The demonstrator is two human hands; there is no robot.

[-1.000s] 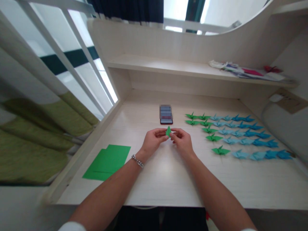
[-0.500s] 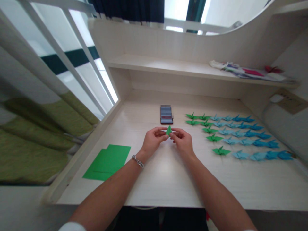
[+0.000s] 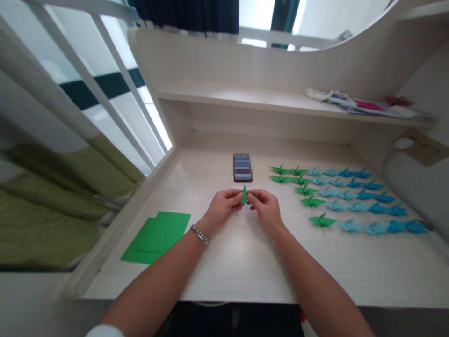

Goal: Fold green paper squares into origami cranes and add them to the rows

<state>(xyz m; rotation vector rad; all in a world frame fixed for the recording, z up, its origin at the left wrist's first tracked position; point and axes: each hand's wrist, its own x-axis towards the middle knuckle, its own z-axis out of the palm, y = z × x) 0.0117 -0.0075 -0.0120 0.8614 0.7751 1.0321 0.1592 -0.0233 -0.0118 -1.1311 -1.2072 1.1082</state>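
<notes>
A small folded piece of green origami paper (image 3: 244,195) stands point-up between my hands, a little above the desk. My left hand (image 3: 226,204) pinches it from the left, thumb in front. From the right, my right hand (image 3: 264,204) grips its edge between thumb and fingers. The fingertips cover part of the folds. Just beyond the hands lies a phone (image 3: 242,167) with a blurred screen. Green paper sheets (image 3: 157,236) lie overlapping by my left forearm, which wears a silver chain bracelet (image 3: 199,235).
Rows of folded paper cranes, green (image 3: 322,221) and blue (image 3: 377,228), stand on the desk (image 3: 242,276) at the right. A shelf (image 3: 245,97) runs across the back, with papers (image 3: 368,105) on it. A railing and a curtain (image 3: 45,201) border the left side.
The folded green paper has come slightly lower and nearer, and looks narrower. My left thumb has shifted up over its left side. Both hands keep hold of it.
</notes>
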